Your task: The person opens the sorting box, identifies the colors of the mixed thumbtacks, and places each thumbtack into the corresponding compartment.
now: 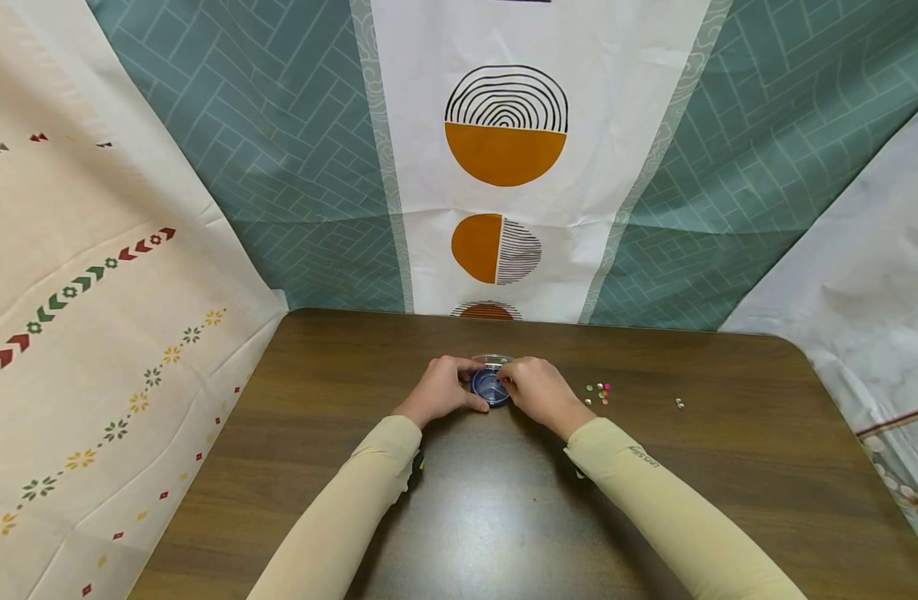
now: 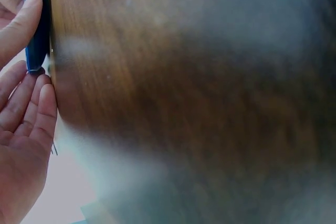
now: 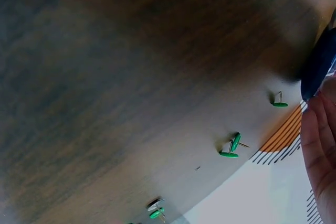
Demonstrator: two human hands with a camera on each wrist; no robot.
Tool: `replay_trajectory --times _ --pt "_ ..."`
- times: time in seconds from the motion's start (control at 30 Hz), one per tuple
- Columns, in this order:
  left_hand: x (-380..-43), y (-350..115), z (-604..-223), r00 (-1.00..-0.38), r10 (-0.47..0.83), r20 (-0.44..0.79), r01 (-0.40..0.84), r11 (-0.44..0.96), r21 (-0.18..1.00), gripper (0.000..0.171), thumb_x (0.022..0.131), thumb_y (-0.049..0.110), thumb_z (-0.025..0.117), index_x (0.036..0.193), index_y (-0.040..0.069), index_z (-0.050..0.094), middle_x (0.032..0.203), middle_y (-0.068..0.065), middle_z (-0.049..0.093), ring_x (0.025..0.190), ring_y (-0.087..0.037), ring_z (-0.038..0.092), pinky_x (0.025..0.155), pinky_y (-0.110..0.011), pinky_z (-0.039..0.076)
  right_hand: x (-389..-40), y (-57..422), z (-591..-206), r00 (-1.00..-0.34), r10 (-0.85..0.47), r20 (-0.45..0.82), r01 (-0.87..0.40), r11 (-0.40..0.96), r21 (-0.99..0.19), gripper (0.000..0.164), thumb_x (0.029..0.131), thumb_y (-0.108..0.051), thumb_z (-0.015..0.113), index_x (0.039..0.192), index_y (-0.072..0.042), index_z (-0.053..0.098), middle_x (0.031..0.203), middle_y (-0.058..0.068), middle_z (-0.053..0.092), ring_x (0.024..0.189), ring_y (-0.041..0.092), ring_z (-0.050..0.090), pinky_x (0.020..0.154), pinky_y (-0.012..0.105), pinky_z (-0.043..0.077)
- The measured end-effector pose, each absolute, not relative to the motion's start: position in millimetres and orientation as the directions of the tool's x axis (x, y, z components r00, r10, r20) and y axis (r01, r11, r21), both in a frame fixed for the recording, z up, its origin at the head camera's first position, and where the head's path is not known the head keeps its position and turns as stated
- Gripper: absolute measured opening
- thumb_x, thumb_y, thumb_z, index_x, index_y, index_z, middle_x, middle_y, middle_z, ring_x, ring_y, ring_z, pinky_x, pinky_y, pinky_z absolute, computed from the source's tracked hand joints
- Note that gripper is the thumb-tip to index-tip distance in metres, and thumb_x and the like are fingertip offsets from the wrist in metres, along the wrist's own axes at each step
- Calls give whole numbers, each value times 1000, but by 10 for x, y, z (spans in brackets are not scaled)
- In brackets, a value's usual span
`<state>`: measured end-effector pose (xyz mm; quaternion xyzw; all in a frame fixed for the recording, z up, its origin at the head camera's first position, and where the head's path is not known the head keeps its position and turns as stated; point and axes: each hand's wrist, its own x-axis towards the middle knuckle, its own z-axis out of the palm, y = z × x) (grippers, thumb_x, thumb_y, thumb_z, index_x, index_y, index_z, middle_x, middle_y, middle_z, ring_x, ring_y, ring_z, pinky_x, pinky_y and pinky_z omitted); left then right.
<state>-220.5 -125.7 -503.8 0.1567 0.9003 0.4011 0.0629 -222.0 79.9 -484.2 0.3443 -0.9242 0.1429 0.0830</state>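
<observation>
A round blue case (image 1: 491, 388) with a clear lid (image 1: 493, 360) raised at its far side stands near the back of the table. My left hand (image 1: 446, 389) grips it from the left, thumb at the near rim and fingers around the far side. In the left wrist view, the thumb presses along the side of the blue case (image 2: 38, 35). My right hand (image 1: 538, 392) is at the right rim, its bent fingertips over the inside of the case. I cannot tell whether they pinch anything. In the right wrist view, green thumbtacks (image 3: 281, 104) lie beside this hand.
Several small thumbtacks (image 1: 601, 392), white, green, pink and orange, lie scattered right of the right hand. A few pale ones (image 1: 680, 403) are farther right. The brown wooden table (image 1: 339, 367) meets patterned cloth hangings (image 1: 324, 167) at its back and sides.
</observation>
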Motion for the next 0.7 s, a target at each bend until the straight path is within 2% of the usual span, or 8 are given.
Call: replay_trajectory --times 0.47,0.7 --pt "-2197 -1252 -4995 -945 328 -12 213 640 738 64 58 35 87 116 22 65 100 9 62 88 -6 55 75 -23 44 -2209 796 -4801 -754 -612 240 -656 725 -212 14 82 -10 67 95 -14 71 90 -3 65 85 15 60 77 33 46" --pt "-2191 -1256 -5016 -943 332 5 228 635 738 65 57 35 87 116 20 65 101 9 62 88 -6 55 75 -24 44 -2164 864 -4763 -735 -608 301 -676 693 -251 12 81 -9 68 92 -13 70 88 -4 64 82 12 59 75 32 46"
